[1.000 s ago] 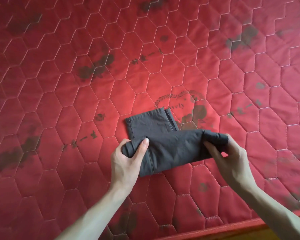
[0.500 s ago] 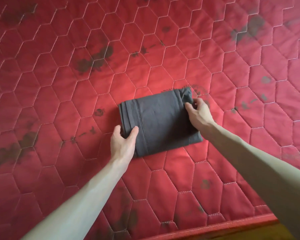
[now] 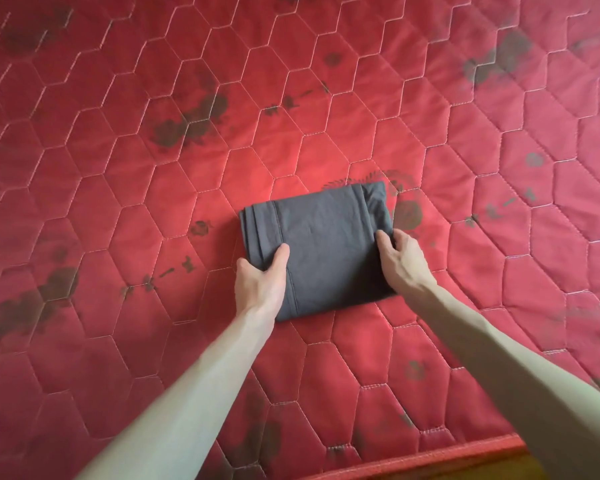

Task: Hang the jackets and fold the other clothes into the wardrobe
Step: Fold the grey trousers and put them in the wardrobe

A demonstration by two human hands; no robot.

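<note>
A dark grey garment [image 3: 326,244], folded into a compact rectangle, lies flat on the red quilted mattress [image 3: 153,168]. My left hand [image 3: 260,282] grips its left edge, thumb on top of the cloth and fingers tucked underneath. My right hand [image 3: 400,261] holds the right edge, fingers curled around the side of the fold. Both forearms reach in from the bottom of the head view.
The mattress has a hexagon stitch pattern with dark flower prints and fills nearly the whole view. Its piped front edge [image 3: 430,459] runs along the bottom right, with a strip of yellowish floor [image 3: 520,471] beyond it.
The last fold was laid over away from me and the garment now lies as a flat rectangle. My right hand slid from the far right corner down to the right edge.
</note>
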